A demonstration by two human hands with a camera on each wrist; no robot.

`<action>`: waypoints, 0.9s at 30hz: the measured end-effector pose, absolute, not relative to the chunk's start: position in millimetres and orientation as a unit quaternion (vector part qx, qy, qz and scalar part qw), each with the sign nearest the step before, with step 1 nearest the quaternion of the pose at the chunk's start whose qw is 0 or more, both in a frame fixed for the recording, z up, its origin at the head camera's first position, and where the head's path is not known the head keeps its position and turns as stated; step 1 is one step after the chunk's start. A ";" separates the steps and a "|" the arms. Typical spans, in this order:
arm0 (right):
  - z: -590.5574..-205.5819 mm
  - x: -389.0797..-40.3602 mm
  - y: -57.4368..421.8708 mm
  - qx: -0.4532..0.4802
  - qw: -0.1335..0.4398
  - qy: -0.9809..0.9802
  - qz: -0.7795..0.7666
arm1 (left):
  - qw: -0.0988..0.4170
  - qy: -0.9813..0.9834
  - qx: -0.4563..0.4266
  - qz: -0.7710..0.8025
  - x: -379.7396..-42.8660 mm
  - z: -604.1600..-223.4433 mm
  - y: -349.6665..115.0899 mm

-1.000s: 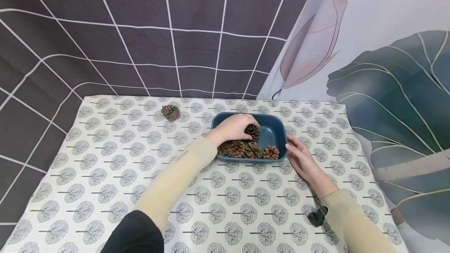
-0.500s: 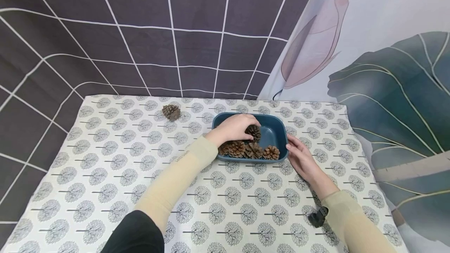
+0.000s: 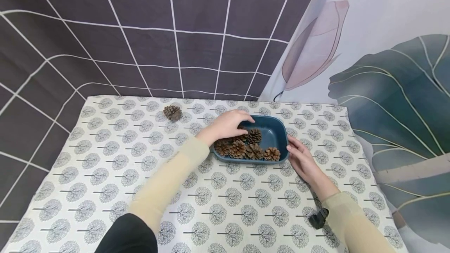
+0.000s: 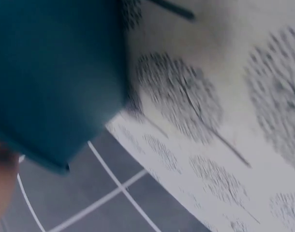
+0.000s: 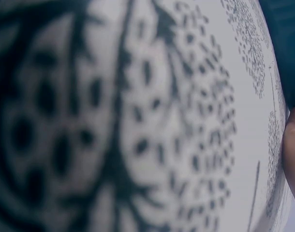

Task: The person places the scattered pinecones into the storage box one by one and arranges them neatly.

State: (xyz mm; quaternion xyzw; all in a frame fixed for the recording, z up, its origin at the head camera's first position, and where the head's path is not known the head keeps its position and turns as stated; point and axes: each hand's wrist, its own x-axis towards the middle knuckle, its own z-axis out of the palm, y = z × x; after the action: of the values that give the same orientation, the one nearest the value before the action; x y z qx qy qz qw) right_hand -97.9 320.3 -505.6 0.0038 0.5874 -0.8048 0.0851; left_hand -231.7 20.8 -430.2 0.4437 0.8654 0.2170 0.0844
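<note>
A dark teal rectangular tub [image 3: 279,134] stands right of centre in the head view. Several brown pine cones lie in it, among them one at the middle [image 3: 254,136] and one at the front right [image 3: 272,154]. My left hand [image 3: 228,124] hovers over the tub's left part, fingers spread apart, just left of the middle cone and partly covering other cones. With fairly straight fingers, my right hand [image 3: 301,159] touches the tub's right end. The left wrist view has the tub's outer wall [image 4: 55,72] close up; the right wrist view catches part of my right hand [image 5: 293,150].
One more pine cone [image 3: 172,113] lies on the tree-print tablecloth [image 3: 140,175], left of the tub near the back edge. Behind the table hangs a dark grid-patterned cloth [image 3: 197,50], with a leaf-print curtain [image 3: 386,97] at the right.
My left hand has let go of the middle pine cone and drawn slightly left, its fingers spreading. The cone stays in the tub. My right hand keeps its place.
</note>
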 end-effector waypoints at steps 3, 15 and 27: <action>-506.1 -97.9 320.4 0.002 0.085 0.588 -0.804 | 0.071 0.866 0.438 0.231 -236.1 -428.0 9.5; -508.2 -97.8 321.5 0.000 0.084 0.596 -0.799 | 0.043 0.883 0.381 0.270 -251.1 -412.6 -45.4; -507.2 -97.0 321.2 -0.005 0.084 0.586 -0.806 | 0.034 0.898 0.319 0.301 -257.8 -410.3 -101.7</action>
State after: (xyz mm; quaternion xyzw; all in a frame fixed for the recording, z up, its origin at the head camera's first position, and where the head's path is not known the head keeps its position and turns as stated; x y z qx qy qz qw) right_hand -97.0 321.2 -507.2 -0.0046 0.5856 -0.8062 0.0842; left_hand -257.8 -101.7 -410.3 0.3187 0.8982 0.3009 0.0342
